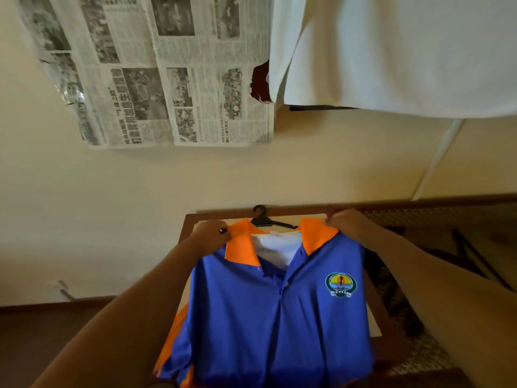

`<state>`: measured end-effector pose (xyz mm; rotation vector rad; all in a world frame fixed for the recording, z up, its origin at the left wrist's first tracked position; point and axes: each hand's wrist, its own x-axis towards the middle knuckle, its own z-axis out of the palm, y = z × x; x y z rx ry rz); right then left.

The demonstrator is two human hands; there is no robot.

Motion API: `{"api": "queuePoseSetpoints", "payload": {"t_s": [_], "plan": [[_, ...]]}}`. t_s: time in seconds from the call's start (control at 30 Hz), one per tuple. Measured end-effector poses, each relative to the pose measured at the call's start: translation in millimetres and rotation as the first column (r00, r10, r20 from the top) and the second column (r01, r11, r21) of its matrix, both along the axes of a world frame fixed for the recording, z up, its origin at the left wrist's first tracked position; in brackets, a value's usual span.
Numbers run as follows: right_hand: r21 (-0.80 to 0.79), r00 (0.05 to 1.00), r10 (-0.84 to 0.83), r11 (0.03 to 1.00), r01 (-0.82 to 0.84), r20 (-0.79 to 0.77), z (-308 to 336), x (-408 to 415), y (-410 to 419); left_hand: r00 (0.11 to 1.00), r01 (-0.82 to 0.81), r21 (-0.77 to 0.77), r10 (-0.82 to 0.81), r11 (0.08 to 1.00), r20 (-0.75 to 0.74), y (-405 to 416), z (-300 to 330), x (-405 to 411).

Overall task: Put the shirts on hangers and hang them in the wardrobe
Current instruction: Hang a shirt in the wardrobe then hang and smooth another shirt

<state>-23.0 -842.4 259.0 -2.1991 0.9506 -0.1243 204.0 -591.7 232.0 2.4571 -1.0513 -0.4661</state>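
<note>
Newspaper sheets (156, 71) stuck on cream wall (84, 205), far left, lower left edge crumpled, dark torn gap at right edge. Small wood-framed table (190, 219) near centre. Patterned woven mat (419, 219) to the right. Dark floor (42, 345) near left.

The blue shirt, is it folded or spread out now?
Spread out. The blue shirt hangs open, its orange collar and chest badge showing, with the left hand and right hand each gripping a shoulder.
</note>
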Motion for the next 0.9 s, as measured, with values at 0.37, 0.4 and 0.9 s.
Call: {"api": "queuePoseSetpoints", "payload": {"t_s": [0.37,0.4,0.9], "plan": [[0.089,0.993,-0.013,0.996,0.024,-0.118,-83.6,101.4,-99.7,0.982,-0.154,0.103,0.164,0.983,-0.091,-83.3,-78.7,77.3],[0.086,0.993,0.003,0.996,0.007,-0.122,-87.9,108.2,-106.0,0.980,-0.177,0.103,0.185,0.979,-0.077,-88.4,-84.2,82.3],[-0.117,0.967,0.112,0.983,-0.142,-0.230,-153.7,191.2,-151.4,0.958,-0.281,0.182,0.288,0.942,-0.010,-126.3,-140.3,156.7]]}}
